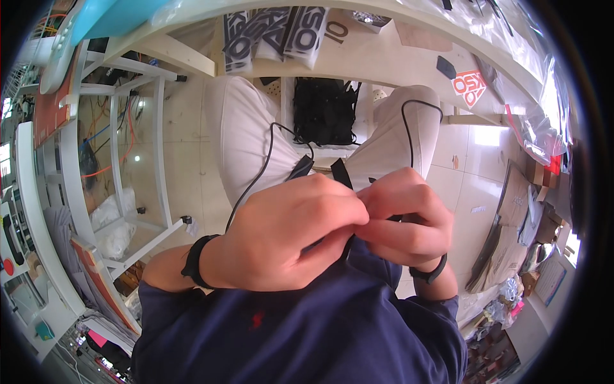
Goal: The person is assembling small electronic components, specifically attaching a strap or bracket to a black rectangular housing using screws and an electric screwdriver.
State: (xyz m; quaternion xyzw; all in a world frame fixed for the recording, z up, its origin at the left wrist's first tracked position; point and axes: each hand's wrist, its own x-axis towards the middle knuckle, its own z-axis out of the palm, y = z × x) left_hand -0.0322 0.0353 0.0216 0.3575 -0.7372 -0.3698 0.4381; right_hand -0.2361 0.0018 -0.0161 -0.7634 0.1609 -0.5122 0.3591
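In front of my chest both hands meet, fingertips pressed together. My left hand [297, 224] is closed in a pinch on a black strap [341, 173], a flat band that sticks up between the hands. My right hand [409, 217] pinches at the same spot, and bits of black show between its fingers. The exact point of grip is hidden behind the fingers. Just beyond the left hand, another black strap end [302, 168] shows above my lap. Past it, between my knees, a white bin [289, 118] holds a heap of black straps [325, 110].
Several clear packets with black print [307, 37] lie on the table shelf [371, 57] ahead. A thin black cord [264, 150] crosses my legs. White metal frames [160, 147] stand at left. Flattened cardboard [502, 237] and plastic bags [540, 121] are at right.
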